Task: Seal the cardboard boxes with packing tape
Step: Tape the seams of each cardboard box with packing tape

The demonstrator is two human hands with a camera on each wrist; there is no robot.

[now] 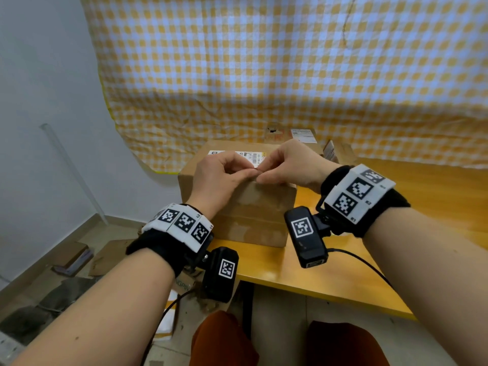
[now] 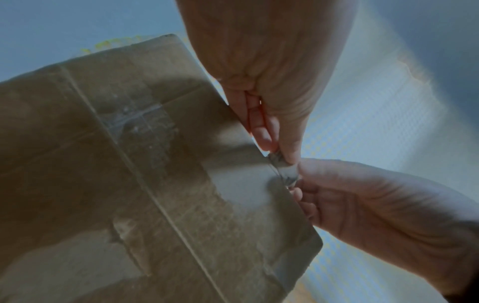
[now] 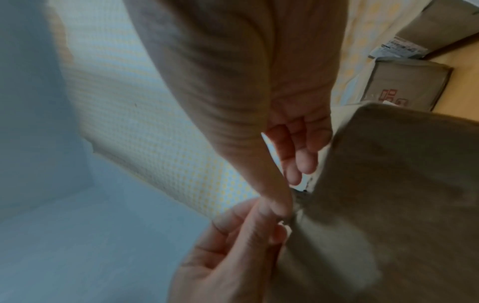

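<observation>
Brown cardboard box (image 1: pixel 237 207) sits mid-frame on the yellow table (image 1: pixel 303 270). Left hand (image 1: pixel 219 178), then right hand (image 1: pixel 290 165), both pinch a bit of tape (image 2: pixel 283 171) at its top edge. Tape might tear or stick to fingers if pulled crooked.

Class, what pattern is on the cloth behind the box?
Yellow and white checks on the cloth, clearest in the head view.

It looked like a makeshift packing corner in a plain room rather than a proper warehouse. A yellow-and-white checked cloth (image 1: pixel 264 62) hung as a backdrop against a bare pale wall (image 1: pixel 39 101). Worn brown cardboard boxes with shipping labels (image 1: pixel 237 207) sat on a yellow wooden surface (image 1: pixel 303 273), and flattened cardboard scraps (image 1: pixel 105 257) littered the tiled floor (image 1: pixel 277 326).
</observation>
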